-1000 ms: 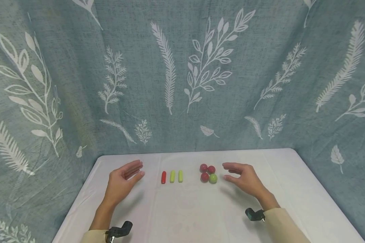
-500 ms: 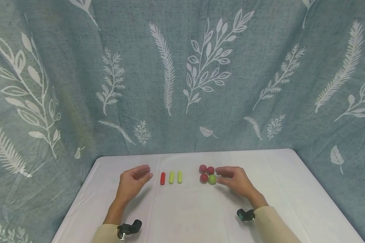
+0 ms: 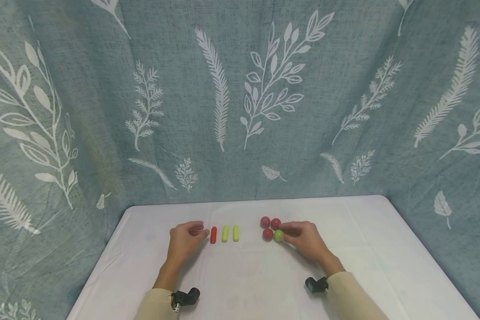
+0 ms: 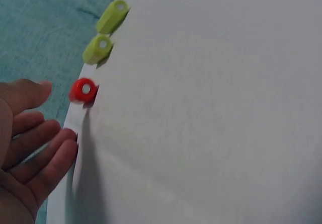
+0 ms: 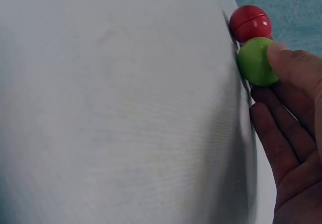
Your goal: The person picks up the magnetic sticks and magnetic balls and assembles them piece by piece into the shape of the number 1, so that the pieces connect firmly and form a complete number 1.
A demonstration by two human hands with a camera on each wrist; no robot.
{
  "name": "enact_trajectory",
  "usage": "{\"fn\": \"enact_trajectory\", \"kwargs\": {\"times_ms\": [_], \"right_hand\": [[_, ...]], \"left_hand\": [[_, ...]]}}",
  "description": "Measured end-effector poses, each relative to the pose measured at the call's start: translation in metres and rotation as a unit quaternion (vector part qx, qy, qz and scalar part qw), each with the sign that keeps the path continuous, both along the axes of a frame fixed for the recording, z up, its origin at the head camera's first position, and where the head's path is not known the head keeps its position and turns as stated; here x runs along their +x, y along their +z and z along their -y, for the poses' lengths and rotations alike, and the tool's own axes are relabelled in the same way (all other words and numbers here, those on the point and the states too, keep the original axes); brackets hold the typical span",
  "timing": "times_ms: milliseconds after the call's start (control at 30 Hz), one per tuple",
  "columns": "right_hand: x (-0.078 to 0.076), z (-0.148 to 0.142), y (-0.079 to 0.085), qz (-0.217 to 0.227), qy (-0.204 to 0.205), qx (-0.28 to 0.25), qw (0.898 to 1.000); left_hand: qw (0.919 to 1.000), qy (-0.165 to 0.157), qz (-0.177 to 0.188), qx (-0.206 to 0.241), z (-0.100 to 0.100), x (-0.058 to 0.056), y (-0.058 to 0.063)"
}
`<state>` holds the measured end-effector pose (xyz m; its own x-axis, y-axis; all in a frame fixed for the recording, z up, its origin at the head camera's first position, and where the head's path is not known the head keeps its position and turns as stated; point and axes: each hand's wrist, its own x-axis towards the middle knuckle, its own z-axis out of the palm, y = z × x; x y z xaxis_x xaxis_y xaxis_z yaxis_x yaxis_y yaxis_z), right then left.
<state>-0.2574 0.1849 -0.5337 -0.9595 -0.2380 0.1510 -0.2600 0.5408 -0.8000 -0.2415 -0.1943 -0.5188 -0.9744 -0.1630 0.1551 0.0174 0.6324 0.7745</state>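
A short red stick (image 3: 214,235) with rounded ends lies on the white table, beside two yellow-green sticks (image 3: 225,234). Each shows a pale dot on its near end in the left wrist view. Just left of the red stick is my left hand (image 3: 186,240), thumb and fingers apart and nothing between them. Three red balls (image 3: 267,234) and a green ball (image 3: 278,236) form a tight cluster to the right. My right hand (image 3: 306,240) pinches the green ball, thumb (image 5: 289,65) against its side; the index fingertip is hidden behind the ball in the right wrist view.
The white cloth-covered table (image 3: 244,280) has its far edge just beyond the sticks and balls. A blue-green curtain (image 3: 232,178) with white leaf prints hangs behind and at both sides. A small black camera (image 3: 186,297) sits on each wrist.
Both hands have moved inward. My left hand has come right, close to the red stick, and its fingers have drawn nearer together. My right hand has gone left and taken hold of the green ball.
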Motion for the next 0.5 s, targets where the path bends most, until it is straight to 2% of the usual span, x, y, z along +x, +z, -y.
{"fn": "enact_trajectory", "kwargs": {"times_ms": [333,500], "right_hand": [[0.001,-0.002,-0.001,-0.008,-0.002,0.024,1.000],[0.003,-0.002,-0.002,-0.011,-0.002,0.030,0.999]], "left_hand": [[0.9974,0.003,0.028,-0.066,-0.022,-0.008,0.001],[0.9953,0.004,0.046,-0.086,-0.029,-0.008,0.004]]}}
